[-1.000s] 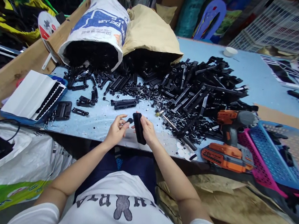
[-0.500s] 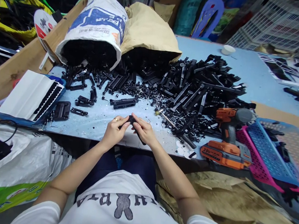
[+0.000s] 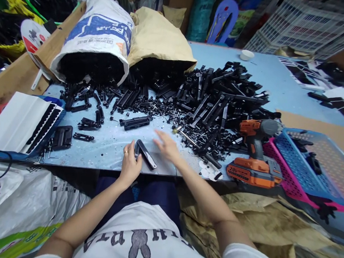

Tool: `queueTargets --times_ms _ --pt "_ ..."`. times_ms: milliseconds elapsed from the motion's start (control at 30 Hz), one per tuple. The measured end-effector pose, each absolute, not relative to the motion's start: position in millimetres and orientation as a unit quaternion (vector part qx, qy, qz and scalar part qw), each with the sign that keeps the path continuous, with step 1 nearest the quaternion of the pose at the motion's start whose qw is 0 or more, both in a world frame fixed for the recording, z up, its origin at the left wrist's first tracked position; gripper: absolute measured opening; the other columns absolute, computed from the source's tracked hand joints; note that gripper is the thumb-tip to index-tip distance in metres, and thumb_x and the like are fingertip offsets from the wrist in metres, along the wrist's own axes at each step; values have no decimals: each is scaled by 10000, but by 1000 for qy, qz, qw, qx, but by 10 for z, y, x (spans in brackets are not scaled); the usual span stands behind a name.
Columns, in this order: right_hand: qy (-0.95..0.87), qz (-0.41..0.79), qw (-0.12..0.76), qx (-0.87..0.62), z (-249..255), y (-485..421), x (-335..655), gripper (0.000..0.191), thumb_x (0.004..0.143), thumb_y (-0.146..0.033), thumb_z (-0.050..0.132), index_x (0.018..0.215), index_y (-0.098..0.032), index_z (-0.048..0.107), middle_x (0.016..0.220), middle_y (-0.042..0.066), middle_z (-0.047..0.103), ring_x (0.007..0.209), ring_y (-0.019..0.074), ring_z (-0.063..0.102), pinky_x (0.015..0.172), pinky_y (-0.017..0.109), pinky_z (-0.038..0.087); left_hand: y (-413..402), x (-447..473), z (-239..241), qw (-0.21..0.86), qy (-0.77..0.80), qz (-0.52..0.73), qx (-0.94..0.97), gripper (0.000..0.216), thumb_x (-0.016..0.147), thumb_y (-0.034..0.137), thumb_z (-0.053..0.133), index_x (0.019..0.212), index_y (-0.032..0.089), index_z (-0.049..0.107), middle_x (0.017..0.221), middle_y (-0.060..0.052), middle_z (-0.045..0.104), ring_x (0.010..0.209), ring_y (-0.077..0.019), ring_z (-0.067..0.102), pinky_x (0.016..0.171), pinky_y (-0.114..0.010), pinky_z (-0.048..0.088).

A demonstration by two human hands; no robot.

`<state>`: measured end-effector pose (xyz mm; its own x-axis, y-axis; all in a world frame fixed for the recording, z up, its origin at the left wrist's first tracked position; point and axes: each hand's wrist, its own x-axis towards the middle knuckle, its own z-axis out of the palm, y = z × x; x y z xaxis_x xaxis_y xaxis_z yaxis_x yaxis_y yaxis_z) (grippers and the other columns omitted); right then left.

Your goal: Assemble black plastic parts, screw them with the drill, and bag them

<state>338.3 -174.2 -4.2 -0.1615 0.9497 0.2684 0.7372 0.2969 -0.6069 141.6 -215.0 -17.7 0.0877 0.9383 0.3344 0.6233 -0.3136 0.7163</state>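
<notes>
My left hand [image 3: 131,162] is closed on a black hinged plastic part [image 3: 146,155], gripping one arm of it while the other arm angles down to the right near the table's front edge. My right hand [image 3: 167,146] is off the part, a little to its right, with fingers stretched out and blurred by motion. Beyond the hands lies a pair of long black parts [image 3: 136,122]. Many small pins and screws [image 3: 164,112] are scattered past the right hand, close to a hammer [image 3: 193,142] with a metal shaft and dark grip.
A large heap of black plastic parts [image 3: 222,89] spreads across the table's middle. An orange cordless drill [image 3: 256,153] stands at right beside a blue basket [image 3: 302,171]. Two sacks, one white [image 3: 99,32] and one tan [image 3: 161,36], lie open behind. Strips fill a tray [image 3: 59,122] at left.
The right hand has let go of the black part and moved up and right, fingers opening. The left hand keeps the part, which now shows opened into a V.
</notes>
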Motion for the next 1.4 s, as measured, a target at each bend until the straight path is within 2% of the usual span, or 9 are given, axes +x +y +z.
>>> queueTargets --times_ms 133,267,400,633,767,900,1067,1233,1400 --pt "-670 -58 158 -723 175 -1297 4346 365 887 -139 335 1131 -112 604 1199 196 522 1104 306 439 855 465 412 -1985 1359 -173 158 358 153 908 503 763 67 475 1219 267 543 1273 -96 504 1283 -296 355 1054 -602 225" --pt "-573 -82 8 -815 309 -1028 4813 331 892 -175 336 1099 -57 567 997 229 585 1006 327 518 758 441 420 -1837 1419 -40 90 306 55 946 365 824 52 409 1075 223 611 948 -76 635 999 -236 536 1013 -641 206" --pt "-460 -37 14 -887 311 -886 4792 531 870 -323 466 1315 -66 332 929 192 622 892 302 606 749 409 439 -1922 1479 46 20 415 35 909 396 821 27 394 1163 132 565 906 -113 638 890 -241 547 988 -583 254" --pt "-418 57 28 -906 436 -793 4737 989 692 -355 700 1429 -93 93 1148 227 517 1033 332 565 835 426 446 -1997 1465 29 22 437 -3 899 409 842 40 386 1215 123 531 973 -140 628 950 -257 531 828 -425 354" --pt "-418 17 106 -902 455 -1011 4741 723 756 -207 585 1377 -68 242 1232 245 436 1027 318 567 837 416 449 -1970 1408 -46 32 440 6 897 372 859 108 428 1218 118 525 1002 -145 612 960 -272 519 781 -407 368" --pt "-592 38 178 -785 444 -1535 4587 432 829 -218 498 1246 -118 443 1177 163 537 1044 268 559 884 384 432 -1915 1345 -132 112 388 50 913 361 888 301 486 1221 163 507 1075 -111 583 1009 -246 504 835 -375 387" --pt "-861 213 19 -462 313 -2243 4054 339 906 -381 458 1217 -260 521 1119 49 621 964 178 601 791 266 431 -1814 1328 -156 203 358 59 909 288 900 283 450 1164 194 520 1103 -79 587 1033 -216 519 882 -356 395" --pt "-863 161 -93 -470 110 -2401 3709 419 918 -533 367 1060 -198 574 893 64 658 766 178 622 600 250 333 -1838 1378 -70 195 362 46 910 321 876 314 452 1176 209 495 1134 -81 565 1064 -239 505 889 -394 384" --pt "-849 106 -102 -508 111 -2426 3635 466 919 -577 298 991 -192 551 878 58 623 727 168 599 550 261 229 -1930 1368 -62 173 341 76 921 630 680 627 618 1099 175 489 1093 -111 565 1016 -283 524 881 -418 389"
